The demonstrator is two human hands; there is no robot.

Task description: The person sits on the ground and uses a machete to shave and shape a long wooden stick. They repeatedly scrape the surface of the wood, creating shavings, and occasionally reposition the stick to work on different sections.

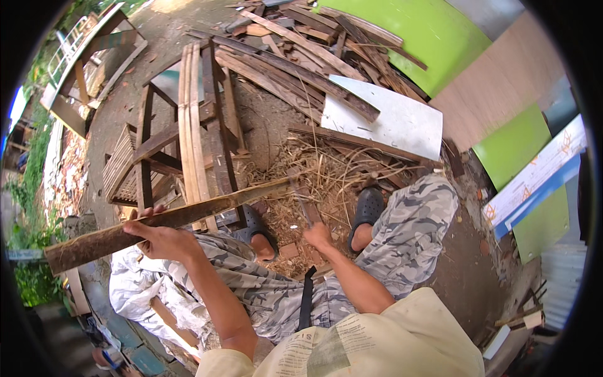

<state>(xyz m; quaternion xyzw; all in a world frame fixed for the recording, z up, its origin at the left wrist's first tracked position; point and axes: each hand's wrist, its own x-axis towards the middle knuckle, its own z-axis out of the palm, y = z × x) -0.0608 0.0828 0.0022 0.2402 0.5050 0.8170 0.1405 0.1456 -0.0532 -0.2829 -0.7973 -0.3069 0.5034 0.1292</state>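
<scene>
My left hand (162, 235) is wrapped around a long, rough wooden plank (195, 212), fingers over its far edge and thumb on the near side. The plank slants from the left up to the middle, across my lap. My right hand (318, 235) is closed on a narrow greyish hand tool (303, 202) between my knees. The tool's upper end meets or overlaps the plank's far tip; its exact kind is unclear. Wood shavings (320, 166) and strips cover the ground beneath.
A wooden frame (215, 125) with light slats stands ahead left. Behind it lie piled planks (282, 75) and a white board (392, 116). Green panels (433, 47) lean at the right. My feet wear dark clogs (369, 210). A white sack (135, 286) lies by my left leg.
</scene>
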